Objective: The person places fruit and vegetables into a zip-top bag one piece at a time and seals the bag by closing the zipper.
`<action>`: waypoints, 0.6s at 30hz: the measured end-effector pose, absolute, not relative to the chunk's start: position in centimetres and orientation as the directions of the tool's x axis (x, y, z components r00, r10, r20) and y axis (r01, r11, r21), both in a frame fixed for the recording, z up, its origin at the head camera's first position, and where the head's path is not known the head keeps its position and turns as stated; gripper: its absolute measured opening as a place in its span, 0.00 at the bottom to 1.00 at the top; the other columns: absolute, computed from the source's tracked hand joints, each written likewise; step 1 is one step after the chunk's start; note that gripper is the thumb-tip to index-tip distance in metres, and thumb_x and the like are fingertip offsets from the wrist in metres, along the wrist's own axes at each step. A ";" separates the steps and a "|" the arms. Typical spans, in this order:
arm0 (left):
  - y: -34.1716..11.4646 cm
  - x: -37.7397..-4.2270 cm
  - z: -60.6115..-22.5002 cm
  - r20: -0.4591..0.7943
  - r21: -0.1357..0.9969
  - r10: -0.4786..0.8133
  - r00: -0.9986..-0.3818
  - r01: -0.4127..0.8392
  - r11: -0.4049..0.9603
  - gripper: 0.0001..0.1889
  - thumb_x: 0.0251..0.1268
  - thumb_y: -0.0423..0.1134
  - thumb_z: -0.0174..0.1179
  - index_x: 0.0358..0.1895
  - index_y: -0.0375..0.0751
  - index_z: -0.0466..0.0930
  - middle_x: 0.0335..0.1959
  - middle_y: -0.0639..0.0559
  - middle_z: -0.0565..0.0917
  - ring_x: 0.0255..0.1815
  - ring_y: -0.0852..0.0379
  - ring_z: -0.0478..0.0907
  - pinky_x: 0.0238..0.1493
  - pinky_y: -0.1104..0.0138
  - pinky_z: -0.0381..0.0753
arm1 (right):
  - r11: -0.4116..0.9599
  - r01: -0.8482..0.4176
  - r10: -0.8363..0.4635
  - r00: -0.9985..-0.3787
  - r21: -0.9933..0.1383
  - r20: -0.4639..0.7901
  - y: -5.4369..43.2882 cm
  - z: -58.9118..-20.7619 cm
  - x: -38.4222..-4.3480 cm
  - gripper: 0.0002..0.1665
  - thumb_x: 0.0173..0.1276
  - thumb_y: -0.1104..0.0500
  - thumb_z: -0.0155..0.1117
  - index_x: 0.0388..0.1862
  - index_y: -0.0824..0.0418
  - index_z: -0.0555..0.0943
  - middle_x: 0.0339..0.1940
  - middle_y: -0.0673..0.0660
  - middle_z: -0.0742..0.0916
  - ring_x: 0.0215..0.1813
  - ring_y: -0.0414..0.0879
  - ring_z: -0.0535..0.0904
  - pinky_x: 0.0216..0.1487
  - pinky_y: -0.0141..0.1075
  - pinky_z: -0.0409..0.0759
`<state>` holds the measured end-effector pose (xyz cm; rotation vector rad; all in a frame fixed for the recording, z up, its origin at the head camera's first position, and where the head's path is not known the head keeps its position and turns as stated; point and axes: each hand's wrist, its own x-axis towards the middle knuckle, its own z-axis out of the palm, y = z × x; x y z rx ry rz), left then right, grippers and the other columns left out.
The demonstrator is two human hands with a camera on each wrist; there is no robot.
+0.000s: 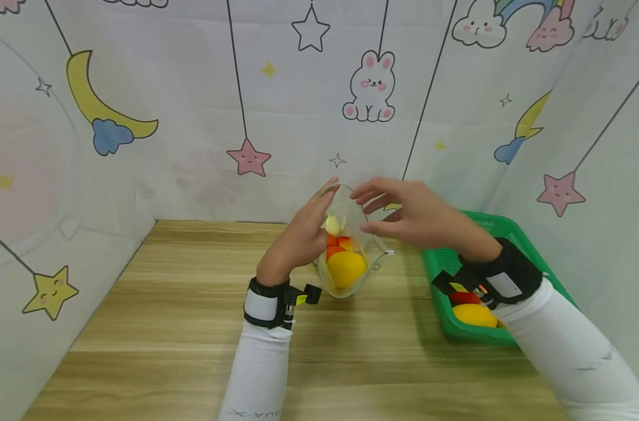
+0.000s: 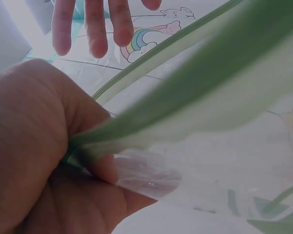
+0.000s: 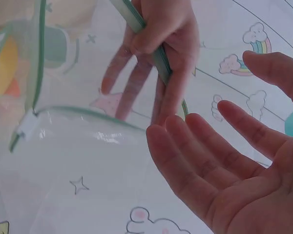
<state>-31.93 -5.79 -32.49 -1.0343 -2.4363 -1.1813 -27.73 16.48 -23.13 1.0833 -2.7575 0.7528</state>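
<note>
A clear zip bag (image 1: 351,289) with a green-edged mouth stands open on the wooden table. Inside it lie a large yellow toy fruit (image 1: 346,270), several small orange-red pieces (image 1: 344,242) and a pale piece (image 1: 332,225). My left hand (image 1: 298,237) pinches the bag's green edge (image 2: 151,105) between thumb and fingers, its other fingers behind the clear plastic. Across the mouth, my right hand (image 1: 411,213) hovers with fingers spread and slightly bent, holding nothing. Its fingertips (image 3: 158,139) are right by the bag's far edge. A white slider (image 3: 27,124) sits at one corner of the zip.
To the right stands a green basket (image 1: 495,222) holding a red piece (image 1: 463,298) and a yellow piece (image 1: 474,316); my right forearm passes over it. Wooden tabletop (image 1: 193,304) extends to the left and front. A cartoon-printed cloth (image 1: 193,88) hangs close behind the table.
</note>
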 end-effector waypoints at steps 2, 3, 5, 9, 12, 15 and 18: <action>-5.8 -31.9 -32.5 0.488 0.592 0.492 -0.721 0.688 0.420 0.43 0.52 0.12 0.39 0.79 0.32 0.54 0.84 0.48 0.49 0.84 0.50 0.49 0.81 0.56 0.54 | 0.641 -0.649 -0.597 -0.757 -0.409 0.266 17.0 -22.7 -27.8 0.30 0.64 0.57 0.73 0.65 0.54 0.76 0.62 0.53 0.84 0.58 0.50 0.85 0.47 0.43 0.89; -5.8 -31.9 -32.4 0.488 0.593 0.492 -0.721 0.688 0.418 0.43 0.52 0.12 0.39 0.79 0.32 0.54 0.84 0.48 0.49 0.84 0.50 0.49 0.81 0.56 0.54 | 0.652 -0.640 -0.584 -0.766 -0.405 0.269 17.3 -22.5 -27.8 0.30 0.64 0.57 0.73 0.65 0.53 0.76 0.62 0.53 0.84 0.59 0.50 0.84 0.47 0.44 0.89; -5.8 -31.8 -32.4 0.488 0.590 0.492 -0.721 0.688 0.422 0.43 0.52 0.12 0.39 0.78 0.31 0.54 0.84 0.48 0.49 0.84 0.50 0.48 0.81 0.56 0.54 | 0.672 -0.627 -0.563 -0.779 -0.395 0.278 17.9 -22.2 -28.0 0.30 0.65 0.57 0.73 0.66 0.53 0.75 0.63 0.54 0.84 0.59 0.51 0.84 0.48 0.46 0.89; -5.8 -31.7 -32.4 0.489 0.583 0.496 -0.718 0.692 0.426 0.43 0.52 0.11 0.39 0.78 0.31 0.54 0.84 0.48 0.48 0.84 0.50 0.49 0.81 0.56 0.55 | 0.730 -0.578 -0.504 -0.815 -0.365 0.285 19.4 -21.7 -28.6 0.30 0.66 0.56 0.72 0.66 0.53 0.75 0.63 0.54 0.84 0.61 0.53 0.83 0.50 0.50 0.88; -5.8 -31.7 -32.5 0.492 0.581 0.499 -0.713 0.696 0.422 0.43 0.51 0.11 0.39 0.78 0.30 0.54 0.84 0.47 0.48 0.84 0.49 0.49 0.80 0.56 0.57 | 0.772 -0.534 -0.456 -0.843 -0.345 0.285 20.7 -21.3 -29.0 0.31 0.66 0.54 0.71 0.67 0.52 0.74 0.64 0.55 0.83 0.62 0.54 0.82 0.51 0.52 0.87; -5.9 -31.8 -32.5 0.498 0.579 0.501 -0.708 0.702 0.415 0.43 0.51 0.11 0.39 0.78 0.31 0.54 0.84 0.47 0.48 0.84 0.49 0.49 0.79 0.55 0.59 | 0.805 -0.497 -0.418 -0.863 -0.324 0.283 22.1 -21.1 -29.4 0.31 0.68 0.52 0.70 0.68 0.52 0.73 0.65 0.57 0.82 0.63 0.56 0.81 0.53 0.55 0.86; -6.0 -31.8 -32.5 0.503 0.580 0.503 -0.703 0.705 0.407 0.43 0.51 0.12 0.39 0.78 0.31 0.54 0.84 0.46 0.47 0.84 0.49 0.49 0.79 0.54 0.60 | 0.829 -0.467 -0.390 -0.877 -0.308 0.281 23.5 -21.1 -29.9 0.32 0.69 0.50 0.68 0.70 0.52 0.72 0.67 0.60 0.81 0.64 0.59 0.79 0.55 0.57 0.84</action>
